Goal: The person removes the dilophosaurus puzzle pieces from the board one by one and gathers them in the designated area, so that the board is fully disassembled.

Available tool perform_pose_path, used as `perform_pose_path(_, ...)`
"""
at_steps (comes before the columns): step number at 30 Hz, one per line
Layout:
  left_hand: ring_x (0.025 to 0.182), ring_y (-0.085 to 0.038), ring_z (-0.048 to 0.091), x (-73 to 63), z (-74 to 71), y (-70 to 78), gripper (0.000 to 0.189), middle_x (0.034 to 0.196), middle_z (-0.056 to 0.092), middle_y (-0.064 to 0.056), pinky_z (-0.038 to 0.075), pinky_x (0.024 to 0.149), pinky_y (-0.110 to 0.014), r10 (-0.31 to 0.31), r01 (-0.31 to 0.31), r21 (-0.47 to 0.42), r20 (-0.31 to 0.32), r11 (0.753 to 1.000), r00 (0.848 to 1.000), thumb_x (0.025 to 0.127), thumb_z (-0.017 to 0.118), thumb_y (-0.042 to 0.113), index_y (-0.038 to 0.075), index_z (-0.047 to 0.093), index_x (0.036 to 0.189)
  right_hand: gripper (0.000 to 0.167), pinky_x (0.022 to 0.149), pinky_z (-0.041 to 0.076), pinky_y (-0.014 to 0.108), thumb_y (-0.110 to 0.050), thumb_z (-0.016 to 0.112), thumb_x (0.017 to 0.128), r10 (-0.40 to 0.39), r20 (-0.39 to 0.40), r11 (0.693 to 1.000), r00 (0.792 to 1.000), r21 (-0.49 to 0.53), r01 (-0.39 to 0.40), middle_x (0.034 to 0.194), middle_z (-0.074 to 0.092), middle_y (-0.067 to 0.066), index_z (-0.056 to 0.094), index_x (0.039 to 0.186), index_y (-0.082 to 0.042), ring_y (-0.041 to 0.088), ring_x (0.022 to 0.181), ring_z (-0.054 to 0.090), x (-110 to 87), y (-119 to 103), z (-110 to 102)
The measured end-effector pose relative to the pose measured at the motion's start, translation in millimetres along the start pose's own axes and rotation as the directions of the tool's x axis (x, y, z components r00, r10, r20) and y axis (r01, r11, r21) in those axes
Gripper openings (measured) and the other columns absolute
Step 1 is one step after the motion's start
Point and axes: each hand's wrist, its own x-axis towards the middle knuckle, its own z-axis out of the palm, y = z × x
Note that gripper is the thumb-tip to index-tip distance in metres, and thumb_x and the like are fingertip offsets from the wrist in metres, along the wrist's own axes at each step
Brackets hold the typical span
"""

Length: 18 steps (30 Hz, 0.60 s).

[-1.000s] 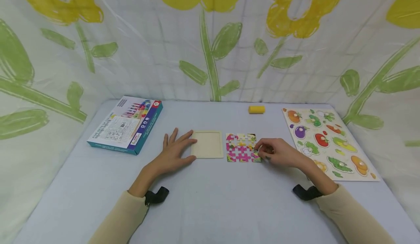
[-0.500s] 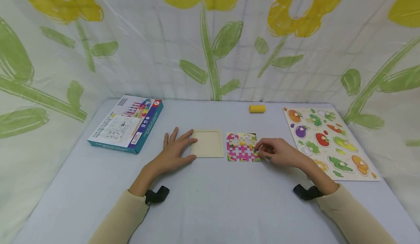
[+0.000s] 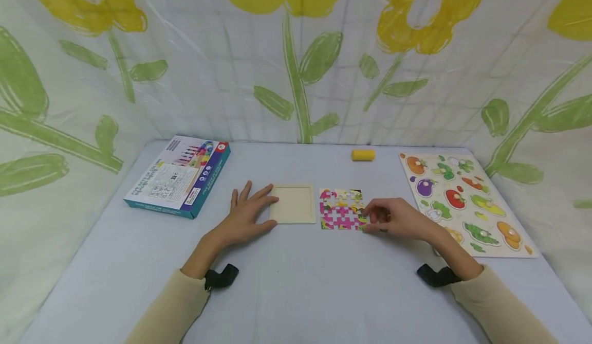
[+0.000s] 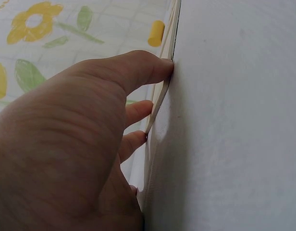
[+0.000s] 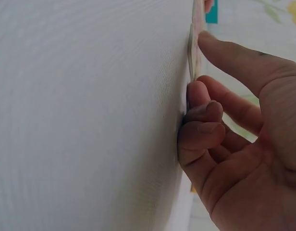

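A small jigsaw puzzle (image 3: 342,209) with pink and yellow shapes lies flat, its pieces joined with thin gaps showing. Left of it is a shallow wooden tray (image 3: 293,205) with a raised rim and nothing in it. My left hand (image 3: 247,214) is spread at the tray's left side, thumb near the lower corner and fingertips on the rim. My right hand (image 3: 393,219) touches the puzzle's right edge with index finger and thumb (image 5: 229,55) set apart; the other fingers curl under. In the right wrist view the thumb tip rests on the puzzle.
A flat box (image 3: 178,177) with a white printed top lies at the left. A peg board (image 3: 462,205) of painted vegetables is at the right, partly behind my right forearm. A yellow cylinder (image 3: 363,155) lies near the table's back edge.
My right thumb has moved down to the puzzle's lower right corner, away from the index finger. My left hand and the tray stay put.
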Motion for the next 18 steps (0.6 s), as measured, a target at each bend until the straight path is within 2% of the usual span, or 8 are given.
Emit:
perform_pose_path(5,0.163,-0.056,-0.002,0.0,-1.5,0.2,0.059,0.175,0.031,-0.012,-0.012,0.123,-0.08,0.001,-0.001,0.003,0.005,1.0,1.0,0.096,0.073,0.035,0.013,0.059,0.15,0.03,0.065,0.046,0.021,-0.034,0.087,0.088,0.001,0.026,1.0,1.0,0.019,-0.001,0.089,0.066,-0.006,0.074,0.111,-0.02,0.006,0.074,0.055,-0.1,0.0,-0.5)
perform_pose_path(18,0.163,-0.056,-0.004,0.3,0.5,-1.1,0.06,0.176,0.03,-0.011,-0.013,0.122,-0.081,0.009,-0.009,-0.006,0.002,1.0,1.0,0.096,0.073,0.035,0.015,0.059,0.15,0.026,0.067,0.047,0.022,-0.028,0.086,0.089,0.006,0.027,1.0,1.0,-0.002,-0.006,0.089,0.064,-0.007,0.073,0.111,-0.02,0.007,0.075,0.055,0.3,-0.3,1.7)
